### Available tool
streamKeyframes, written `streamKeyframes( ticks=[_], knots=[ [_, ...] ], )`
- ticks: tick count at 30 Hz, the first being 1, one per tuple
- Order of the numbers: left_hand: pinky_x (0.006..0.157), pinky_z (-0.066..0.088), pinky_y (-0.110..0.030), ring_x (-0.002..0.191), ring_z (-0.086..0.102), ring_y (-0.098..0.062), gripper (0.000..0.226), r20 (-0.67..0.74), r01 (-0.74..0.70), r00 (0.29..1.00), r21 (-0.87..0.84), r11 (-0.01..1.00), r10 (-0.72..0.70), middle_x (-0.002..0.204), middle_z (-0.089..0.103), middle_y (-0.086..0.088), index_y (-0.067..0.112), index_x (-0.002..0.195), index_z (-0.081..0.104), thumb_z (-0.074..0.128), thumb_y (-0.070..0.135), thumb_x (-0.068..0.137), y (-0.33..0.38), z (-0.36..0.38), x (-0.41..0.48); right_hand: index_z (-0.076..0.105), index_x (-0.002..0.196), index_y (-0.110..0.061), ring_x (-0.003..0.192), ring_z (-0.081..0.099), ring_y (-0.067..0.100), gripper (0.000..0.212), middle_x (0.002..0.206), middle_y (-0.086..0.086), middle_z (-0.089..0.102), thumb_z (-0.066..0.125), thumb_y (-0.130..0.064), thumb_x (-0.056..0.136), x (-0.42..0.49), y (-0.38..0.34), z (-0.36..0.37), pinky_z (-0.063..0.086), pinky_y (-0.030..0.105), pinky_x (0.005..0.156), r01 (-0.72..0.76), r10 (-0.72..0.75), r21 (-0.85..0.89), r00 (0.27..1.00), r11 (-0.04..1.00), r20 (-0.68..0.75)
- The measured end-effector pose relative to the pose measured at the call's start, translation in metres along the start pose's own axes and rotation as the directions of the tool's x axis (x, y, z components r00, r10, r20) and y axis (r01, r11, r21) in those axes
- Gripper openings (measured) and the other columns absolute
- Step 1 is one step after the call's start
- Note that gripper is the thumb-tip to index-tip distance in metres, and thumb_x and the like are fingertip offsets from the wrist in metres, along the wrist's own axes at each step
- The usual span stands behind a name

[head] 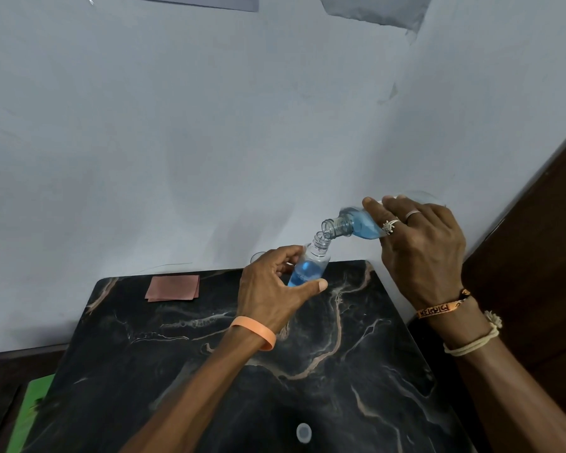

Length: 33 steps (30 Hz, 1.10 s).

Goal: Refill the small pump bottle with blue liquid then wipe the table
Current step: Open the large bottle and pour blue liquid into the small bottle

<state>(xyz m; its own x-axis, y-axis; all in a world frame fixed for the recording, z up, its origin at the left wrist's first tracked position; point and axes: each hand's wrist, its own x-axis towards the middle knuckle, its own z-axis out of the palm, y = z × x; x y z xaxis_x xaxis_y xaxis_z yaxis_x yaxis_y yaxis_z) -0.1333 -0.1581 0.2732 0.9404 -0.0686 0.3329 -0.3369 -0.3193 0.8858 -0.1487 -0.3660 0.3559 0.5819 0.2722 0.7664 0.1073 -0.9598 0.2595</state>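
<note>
Small pump bottle [310, 264], uncapped and part-filled with blue liquid, is held at frame centre above the marble table's [340, 371] far edge, its long axis tilted with the neck toward upper right. Left hand [268, 289] clasps its body from lower left. Right hand [419, 250] clasps the refill bottle [356, 223], tipped mouth-down just over that neck; contact cannot be confirmed.

Large bottle [361, 223] half behind right hand [422, 250]

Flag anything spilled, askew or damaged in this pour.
No spill shows on the black marble-pattern table. The small clear bottle in the left hand and the larger clear bottle in the right hand are tilted, mouths close together. A small whitish round disc, perhaps a cap, lies loose near the table's front edge. Wall paint is patchy.
</note>
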Motion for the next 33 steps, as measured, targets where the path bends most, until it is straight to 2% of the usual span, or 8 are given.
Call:
streamKeyframes(
  ticks=[8, 15, 23, 33],
  knots=[
    [0.07, 0.044, 0.001, 0.088, 0.062, 0.006, 0.058, -0.005, -0.006, 1.0, -0.001, 1.0, 0.006, 0.107, 0.068, 0.013, 0.033, 0.11, 0.063, 0.079, 0.059, 0.06, -0.0007, -0.0017, 0.0009, 0.067, 0.124, -0.015, 0.105, 0.067, 0.035, 0.051, 0.112, 0.016, 0.071, 0.073, 0.004, 0.078, 0.0011, -0.0015, -0.0004, 0.049, 0.041, 0.084, 0.0, 0.0, -0.001, 1.0, 1.0, -0.004],
    [0.077, 0.051, -0.007, 0.092, 0.066, -0.004, 0.059, -0.005, -0.004, 1.0, 0.019, 1.0, 0.004, 0.11, 0.069, 0.011, 0.03, 0.113, 0.064, 0.081, 0.056, 0.062, -0.0048, -0.0017, 0.0021, 0.066, 0.124, -0.015, 0.106, 0.066, 0.036, 0.051, 0.113, 0.016, 0.07, 0.073, 0.004, 0.078, 0.0015, -0.0014, 0.0013, 0.049, 0.042, 0.084, 0.002, -0.002, 0.003, 1.0, 1.0, 0.001],
    [0.071, 0.048, -0.003, 0.089, 0.064, 0.004, 0.059, -0.019, -0.006, 1.0, -0.002, 1.0, 0.006, 0.107, 0.069, 0.014, 0.033, 0.111, 0.065, 0.08, 0.059, 0.06, -0.0033, -0.0035, 0.0031, 0.066, 0.124, -0.014, 0.105, 0.066, 0.037, 0.051, 0.113, 0.018, 0.07, 0.074, 0.004, 0.077, 0.0035, -0.002, 0.0033, 0.05, 0.043, 0.084, 0.012, -0.012, 0.007, 1.0, 1.0, -0.001],
    [0.072, 0.045, 0.0, 0.089, 0.063, 0.002, 0.06, -0.011, 0.0, 1.0, 0.004, 1.0, 0.0, 0.111, 0.069, 0.009, 0.029, 0.113, 0.064, 0.08, 0.055, 0.061, -0.0048, -0.0023, 0.0034, 0.067, 0.123, -0.013, 0.105, 0.066, 0.037, 0.045, 0.113, 0.018, 0.07, 0.071, 0.002, 0.081, 0.0043, -0.0025, 0.003, 0.049, 0.042, 0.084, 0.014, -0.014, 0.001, 1.0, 1.0, 0.009]
  ],
)
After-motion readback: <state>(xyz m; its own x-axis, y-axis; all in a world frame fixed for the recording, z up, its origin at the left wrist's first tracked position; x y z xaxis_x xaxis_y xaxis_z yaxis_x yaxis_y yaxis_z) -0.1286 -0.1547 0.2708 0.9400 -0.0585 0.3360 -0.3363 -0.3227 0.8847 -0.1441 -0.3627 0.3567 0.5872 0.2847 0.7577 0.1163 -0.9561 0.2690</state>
